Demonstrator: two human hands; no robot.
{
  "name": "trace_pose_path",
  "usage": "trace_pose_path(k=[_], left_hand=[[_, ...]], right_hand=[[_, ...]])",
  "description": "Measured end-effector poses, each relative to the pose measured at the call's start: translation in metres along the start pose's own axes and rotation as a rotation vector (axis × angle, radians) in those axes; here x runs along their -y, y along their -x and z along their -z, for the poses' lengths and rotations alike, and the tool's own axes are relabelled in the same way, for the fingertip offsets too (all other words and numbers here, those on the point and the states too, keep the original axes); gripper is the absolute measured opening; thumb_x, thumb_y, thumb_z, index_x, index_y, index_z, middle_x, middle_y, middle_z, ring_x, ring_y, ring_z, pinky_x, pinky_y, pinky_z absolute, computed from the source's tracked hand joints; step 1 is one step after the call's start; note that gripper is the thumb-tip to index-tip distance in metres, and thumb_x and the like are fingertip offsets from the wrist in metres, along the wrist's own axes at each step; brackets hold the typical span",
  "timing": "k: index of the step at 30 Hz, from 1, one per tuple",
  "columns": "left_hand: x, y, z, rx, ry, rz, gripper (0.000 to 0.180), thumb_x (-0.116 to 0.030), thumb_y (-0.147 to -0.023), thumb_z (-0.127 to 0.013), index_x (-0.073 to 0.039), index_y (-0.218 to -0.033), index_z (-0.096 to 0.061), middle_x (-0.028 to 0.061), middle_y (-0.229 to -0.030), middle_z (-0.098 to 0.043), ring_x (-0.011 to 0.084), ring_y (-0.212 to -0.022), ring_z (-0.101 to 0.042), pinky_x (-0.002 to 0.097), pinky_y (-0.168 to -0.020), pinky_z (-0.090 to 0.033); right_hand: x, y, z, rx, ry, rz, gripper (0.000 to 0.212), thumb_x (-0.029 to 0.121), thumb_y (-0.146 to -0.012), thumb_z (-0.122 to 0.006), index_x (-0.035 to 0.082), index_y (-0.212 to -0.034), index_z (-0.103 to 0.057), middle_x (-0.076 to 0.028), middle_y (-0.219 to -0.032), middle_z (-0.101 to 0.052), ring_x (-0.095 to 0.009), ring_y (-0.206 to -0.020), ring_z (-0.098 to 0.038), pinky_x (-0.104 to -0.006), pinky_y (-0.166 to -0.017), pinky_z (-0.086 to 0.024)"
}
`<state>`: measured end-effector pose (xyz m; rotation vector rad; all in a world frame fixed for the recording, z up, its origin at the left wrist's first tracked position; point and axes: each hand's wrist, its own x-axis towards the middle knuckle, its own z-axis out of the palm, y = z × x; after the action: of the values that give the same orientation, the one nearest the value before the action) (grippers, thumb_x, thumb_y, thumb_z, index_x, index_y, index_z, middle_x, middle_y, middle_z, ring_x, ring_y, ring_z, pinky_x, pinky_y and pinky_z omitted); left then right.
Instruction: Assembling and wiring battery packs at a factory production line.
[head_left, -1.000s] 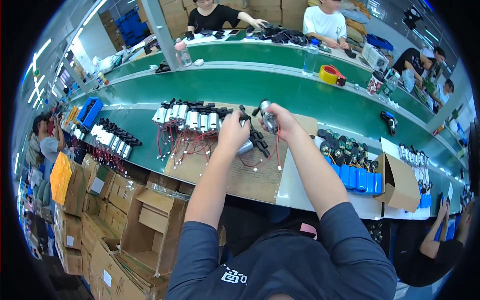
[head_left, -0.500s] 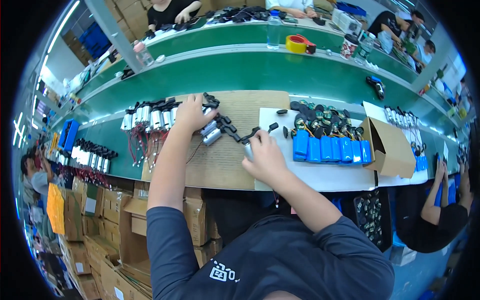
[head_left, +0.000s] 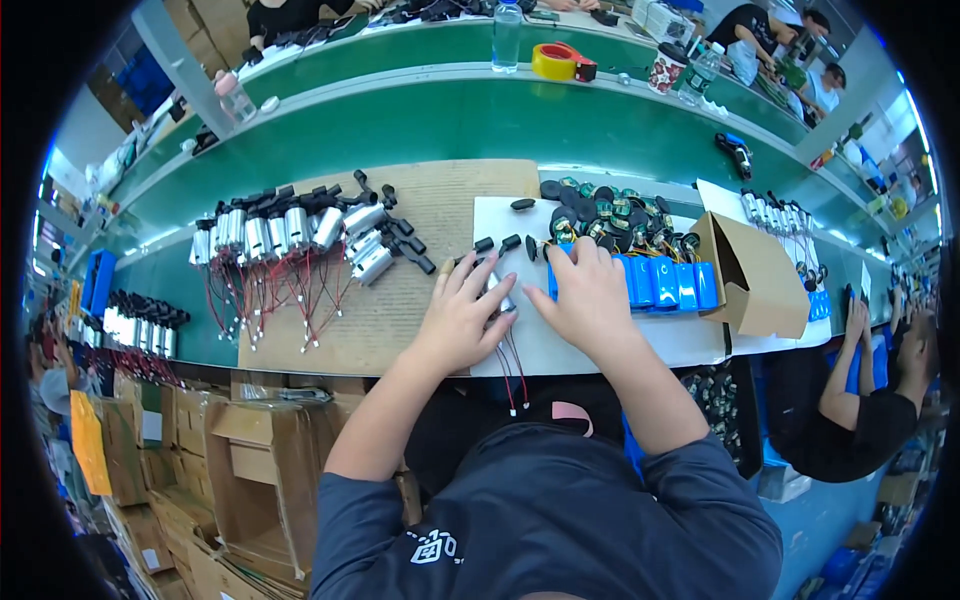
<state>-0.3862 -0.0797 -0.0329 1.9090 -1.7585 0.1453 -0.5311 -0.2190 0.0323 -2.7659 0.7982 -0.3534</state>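
My left hand (head_left: pixel 466 318) rests on the white sheet (head_left: pixel 490 215), fingers curled over a silver motor (head_left: pixel 497 288). Two black end pieces show just beyond the fingertips, so a second motor may lie under the hand. Red wires with small white plugs hang from there over the table edge. To its right, my right hand (head_left: pixel 592 300) has its thumb and fingers round the leftmost blue battery pack (head_left: pixel 553 284), which it mostly hides. More blue packs (head_left: pixel 664 282) stand in a row beside it, wired to round black-and-green parts (head_left: pixel 620 215) behind them.
Many silver motors with black ends (head_left: pixel 295 230) lie on the cardboard sheet (head_left: pixel 430 185) at left. An open carton (head_left: pixel 750 285) stands right of the packs. Tape dispenser (head_left: pixel 560 62) and water bottle (head_left: pixel 506 38) sit on the shelf ahead. A co-worker (head_left: pixel 860 400) sits at right.
My left hand has left the motor pile and come right onto the motor on the white sheet. My right hand has moved from that motor to the blue packs. The view has shifted slightly.
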Motion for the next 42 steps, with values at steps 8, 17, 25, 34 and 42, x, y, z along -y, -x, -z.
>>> trace_pose_path(k=[8, 17, 25, 34, 42], left_hand=[[0.015, -0.005, -0.014, -0.037, 0.097, 0.043, 0.044, -0.023, -0.082, -0.066, -0.01, -0.124, -0.061, 0.0191, -0.141, -0.046, 0.0411, -0.131, -0.04, 0.0523, -0.107, -0.031], [0.032, -0.009, -0.008, 0.005, 0.055, 0.046, 0.045, -0.022, -0.086, -0.063, -0.011, -0.129, -0.058, 0.0187, -0.145, -0.042, 0.0411, -0.136, -0.035, 0.0537, -0.109, -0.029], [0.006, 0.001, -0.012, 0.013, -0.046, 0.089, 0.041, -0.026, -0.093, -0.055, -0.012, -0.131, -0.057, 0.0169, -0.148, -0.039, 0.0407, -0.14, -0.028, 0.0566, -0.111, -0.025], [0.047, -0.038, -0.022, 0.082, -0.08, -0.047, 0.037, -0.027, -0.095, -0.05, -0.007, -0.126, -0.06, 0.0191, -0.145, -0.041, 0.0377, -0.14, -0.03, 0.0554, -0.111, -0.026], [0.0, -0.002, 0.003, -0.138, 0.737, 0.473, 0.043, -0.032, -0.098, -0.047, 0.001, -0.124, -0.058, 0.0213, -0.142, -0.045, 0.0353, -0.136, -0.038, 0.0479, -0.111, -0.032]], right_hand=[[-0.029, 0.026, -0.032, -0.347, 0.195, 0.191, 0.053, 0.027, -0.075, -0.076, 0.013, -0.124, -0.061, -0.018, -0.117, -0.056, -0.034, -0.104, -0.057, -0.043, -0.085, -0.045], [-0.066, 0.027, -0.008, -0.073, 0.06, 0.462, 0.06, 0.014, -0.076, -0.074, 0.013, -0.133, -0.054, -0.019, -0.134, -0.051, -0.038, -0.126, -0.048, -0.0456, -0.099, -0.045], [-0.075, 0.014, 0.013, -0.017, -0.124, 0.359, 0.059, 0.002, -0.083, -0.065, 0.012, -0.138, -0.048, -0.019, -0.129, -0.054, -0.034, -0.117, -0.056, -0.0358, -0.091, -0.051], [-0.064, -0.009, 0.003, -0.452, -1.127, -0.052, 0.054, -0.005, -0.093, -0.053, 0.003, -0.144, -0.037, -0.018, -0.126, -0.058, -0.02, -0.114, -0.058, -0.0282, -0.086, -0.05], [-0.012, 0.03, -0.013, -0.366, -1.334, 0.092, 0.06, -0.007, -0.091, -0.053, 0.0, -0.146, -0.029, -0.018, -0.129, -0.056, -0.024, -0.118, -0.056, -0.0342, -0.098, -0.046]])
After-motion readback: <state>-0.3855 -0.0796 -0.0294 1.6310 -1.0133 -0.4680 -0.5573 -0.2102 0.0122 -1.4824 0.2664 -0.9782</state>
